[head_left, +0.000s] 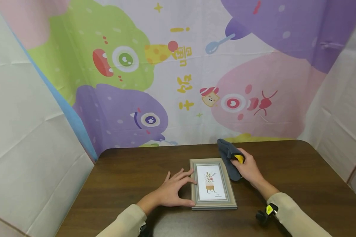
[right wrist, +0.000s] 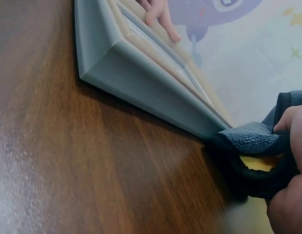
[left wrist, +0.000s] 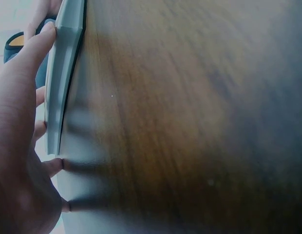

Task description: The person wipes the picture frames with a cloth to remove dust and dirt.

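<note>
A picture frame (head_left: 212, 204) with a drawing of a potted plant lies face up on the brown table. Along its left side my left hand (head_left: 178, 189) rests with fingers spread, fingertips on the frame's edge and thumb near the lower left corner. In my right hand (head_left: 250, 168) I grip a folded grey-blue cloth (head_left: 227, 154) with a yellow patch showing. The cloth sits against the frame's upper right edge; in the right wrist view the bunched cloth (right wrist: 251, 139) meets the far end of the frame's side wall (right wrist: 146, 95).
The wooden table (head_left: 127, 174) has rounded far corners and ends at a hanging printed curtain (head_left: 190, 125) with cartoon monsters. Pale sheets hang at the left (head_left: 32, 131) and right (head_left: 338, 108). A small black device (head_left: 267, 212) is strapped to the right wrist.
</note>
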Demonstrator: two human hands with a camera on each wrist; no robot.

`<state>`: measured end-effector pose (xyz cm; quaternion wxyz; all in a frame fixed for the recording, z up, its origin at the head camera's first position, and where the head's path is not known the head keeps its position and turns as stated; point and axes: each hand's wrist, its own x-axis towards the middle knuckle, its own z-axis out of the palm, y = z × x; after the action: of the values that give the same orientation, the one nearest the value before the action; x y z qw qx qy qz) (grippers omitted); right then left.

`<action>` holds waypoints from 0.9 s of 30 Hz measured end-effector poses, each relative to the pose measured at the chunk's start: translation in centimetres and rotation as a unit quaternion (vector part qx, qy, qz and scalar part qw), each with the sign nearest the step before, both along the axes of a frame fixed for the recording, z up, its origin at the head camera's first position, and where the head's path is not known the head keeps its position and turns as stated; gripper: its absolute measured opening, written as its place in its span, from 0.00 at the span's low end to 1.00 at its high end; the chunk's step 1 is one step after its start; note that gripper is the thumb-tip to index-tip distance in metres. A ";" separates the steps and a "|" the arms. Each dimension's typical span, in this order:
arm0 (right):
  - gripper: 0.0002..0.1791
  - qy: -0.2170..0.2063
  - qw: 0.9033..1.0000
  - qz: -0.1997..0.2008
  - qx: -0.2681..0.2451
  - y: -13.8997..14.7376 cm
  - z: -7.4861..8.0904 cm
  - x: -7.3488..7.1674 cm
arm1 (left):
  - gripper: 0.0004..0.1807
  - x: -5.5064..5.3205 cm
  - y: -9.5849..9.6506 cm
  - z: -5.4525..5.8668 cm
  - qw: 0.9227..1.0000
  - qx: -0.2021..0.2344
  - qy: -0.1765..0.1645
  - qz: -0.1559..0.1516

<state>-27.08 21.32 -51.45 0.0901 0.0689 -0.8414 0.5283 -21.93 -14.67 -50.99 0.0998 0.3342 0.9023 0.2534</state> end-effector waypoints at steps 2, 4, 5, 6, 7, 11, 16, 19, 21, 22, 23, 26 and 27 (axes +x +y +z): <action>0.27 -0.013 1.000 -0.007 0.008 -0.1 0.2 0.2 | 0.38 0.0 0.0 0.0 1.000 0.000 0.001 -0.001; 0.27 -0.021 1.000 -0.009 0.013 -0.2 0.4 0.4 | 0.38 0.0 0.0 0.0 1.000 0.000 0.001 -0.001; 0.27 -0.025 1.000 -0.009 0.016 -0.2 0.5 0.5 | 0.38 0.0 0.0 0.0 1.000 0.000 0.001 -0.002; 0.27 -0.027 0.999 -0.009 0.018 -0.2 0.5 0.6 | 0.38 0.0 0.0 0.0 1.000 0.000 0.001 -0.002; 0.27 -0.029 0.999 -0.009 0.019 -0.2 0.5 0.7 | 0.38 0.0 0.0 0.0 1.000 0.001 0.000 -0.002; 0.28 -0.035 0.999 -0.003 0.012 -0.1 0.5 1.1 | 0.38 0.0 0.0 0.0 1.000 0.001 -0.001 0.000; 0.28 -0.039 0.999 0.001 0.007 0.0 0.4 2.0 | 0.38 0.0 0.0 0.0 1.000 0.001 0.002 0.002; 0.28 -0.038 0.999 -0.003 0.008 -0.1 0.5 2.7 | 0.38 0.0 0.0 0.0 1.000 0.000 0.002 0.001; 0.27 -0.037 0.999 -0.006 0.008 -0.1 0.5 3.3 | 0.38 0.0 0.0 0.0 1.000 0.001 0.003 0.001; 0.27 -0.038 0.999 -0.008 0.007 -0.1 0.5 3.5 | 0.38 0.0 0.0 0.0 1.000 0.001 0.003 0.002; 0.27 -0.039 0.999 -0.009 0.006 0.0 0.5 3.8 | 0.38 0.0 0.0 0.0 1.000 0.001 0.003 0.002; 0.27 -0.044 0.999 -0.014 0.004 0.1 0.4 4.6 | 0.38 0.0 0.0 0.0 1.000 0.002 0.002 0.002; 0.27 -0.047 0.999 -0.016 0.004 0.1 0.4 4.9 | 0.38 0.0 0.0 0.0 1.000 0.002 0.001 0.002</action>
<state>-22.17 21.37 -51.00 0.0586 0.0310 -0.8477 0.5264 -21.91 -14.62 -51.01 0.0978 0.3331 0.9026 0.2546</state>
